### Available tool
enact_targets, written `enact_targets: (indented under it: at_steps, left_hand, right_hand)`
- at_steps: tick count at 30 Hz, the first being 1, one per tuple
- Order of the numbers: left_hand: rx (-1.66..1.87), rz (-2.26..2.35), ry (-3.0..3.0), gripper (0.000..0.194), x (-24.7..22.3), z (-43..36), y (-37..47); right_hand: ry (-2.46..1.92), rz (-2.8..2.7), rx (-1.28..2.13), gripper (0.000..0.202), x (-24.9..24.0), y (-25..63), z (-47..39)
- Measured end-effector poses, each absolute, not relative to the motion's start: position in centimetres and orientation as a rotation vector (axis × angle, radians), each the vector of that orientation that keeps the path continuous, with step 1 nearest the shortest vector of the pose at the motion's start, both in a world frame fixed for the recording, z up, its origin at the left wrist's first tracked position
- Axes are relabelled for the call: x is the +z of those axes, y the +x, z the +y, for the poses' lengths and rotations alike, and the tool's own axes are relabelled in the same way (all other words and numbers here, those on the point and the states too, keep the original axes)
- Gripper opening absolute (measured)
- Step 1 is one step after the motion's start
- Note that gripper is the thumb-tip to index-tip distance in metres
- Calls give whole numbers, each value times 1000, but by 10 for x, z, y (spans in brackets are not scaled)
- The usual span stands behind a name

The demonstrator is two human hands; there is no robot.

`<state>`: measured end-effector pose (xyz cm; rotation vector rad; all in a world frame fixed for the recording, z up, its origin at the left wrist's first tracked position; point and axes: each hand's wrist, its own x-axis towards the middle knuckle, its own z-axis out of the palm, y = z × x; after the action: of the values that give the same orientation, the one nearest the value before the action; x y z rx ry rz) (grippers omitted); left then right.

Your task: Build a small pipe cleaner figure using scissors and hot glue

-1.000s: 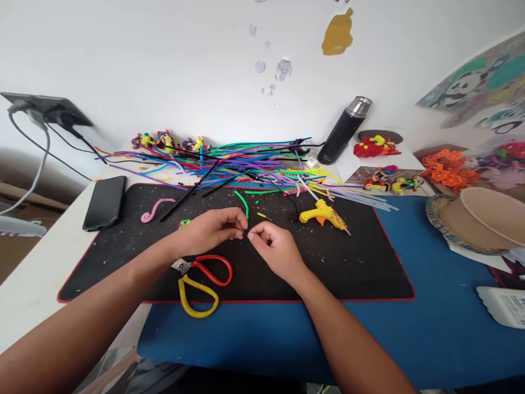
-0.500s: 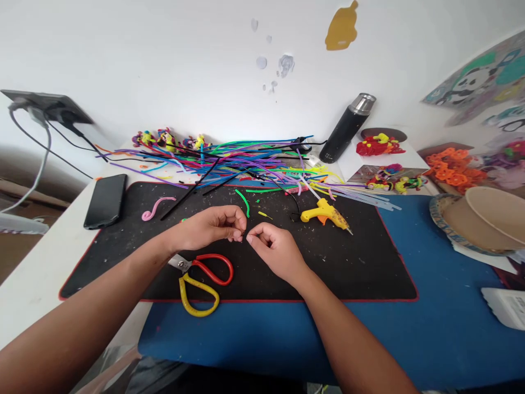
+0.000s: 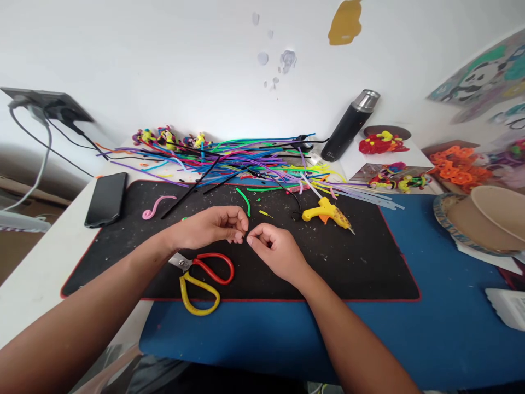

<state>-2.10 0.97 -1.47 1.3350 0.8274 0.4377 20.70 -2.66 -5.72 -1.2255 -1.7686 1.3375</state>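
Note:
Over the black mat [image 3: 348,262], my left hand [image 3: 215,226] is closed with its fingers curled and thumb pressed in. My right hand [image 3: 276,249] pinches with thumb and forefinger, its tips almost meeting those of the left. Whatever lies between the fingertips is too small to make out. Scissors with a red and a yellow handle [image 3: 199,312] lie just below my left hand. Beyond the hands are a bent green pipe cleaner piece [image 3: 244,201] and a thin yellow scrap [image 3: 266,214]. A pink pipe cleaner with a coiled end [image 3: 158,205] lies to the left.
A yellow glue gun [image 3: 328,213] lies right of my hands. Behind the mat spreads a heap of coloured pipe cleaners [image 3: 246,161]. A black flask [image 3: 348,128] stands beside a white box. At left is a phone [image 3: 105,200], at right a bowl [image 3: 498,219].
The whole view has shifted very slightly. Both hands keep nearly the same pose, fingertips close together, and the things on the mat stay put.

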Motion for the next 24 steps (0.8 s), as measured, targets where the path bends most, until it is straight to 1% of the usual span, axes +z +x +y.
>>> enact_targets:
  at_steps: [6,24]
  left_hand:
    - [464,813,1283,21,-19,7,-21]
    - [591,915,1245,17,-22,-5,-17]
  right_hand:
    - [-1220,-1702,1415,15,-54,206,-27]
    - [-1207,-1679,1391,15,-51,204,-27]
